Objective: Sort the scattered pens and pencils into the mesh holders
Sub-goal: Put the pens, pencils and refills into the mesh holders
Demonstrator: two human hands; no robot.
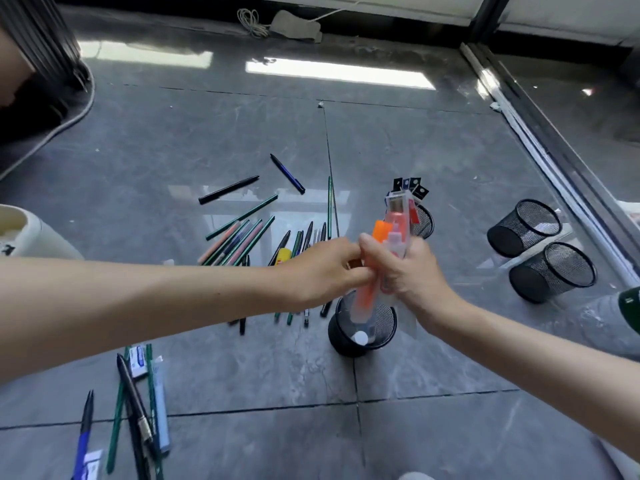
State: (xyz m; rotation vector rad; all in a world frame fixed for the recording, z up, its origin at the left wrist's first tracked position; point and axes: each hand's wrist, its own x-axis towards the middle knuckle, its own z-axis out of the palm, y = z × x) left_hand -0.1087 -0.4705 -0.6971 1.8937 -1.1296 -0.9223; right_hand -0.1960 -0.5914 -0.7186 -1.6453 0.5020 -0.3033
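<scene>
Scattered pens (242, 240) lie at the left on the grey tiled floor (242, 393). The left hand (322, 271) pinches a bundle of markers (393, 242), and the right hand (415, 271) clasps it. The bundle stands nearly upright, with its lower ends over the near mesh holder (384, 322). Two other holders (524, 226) lie at the right.

blue pen (83, 441) runs off the bottom edge.

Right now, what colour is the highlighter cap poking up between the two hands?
Bright orange: the highlighter cap shows best in the head view.
</scene>
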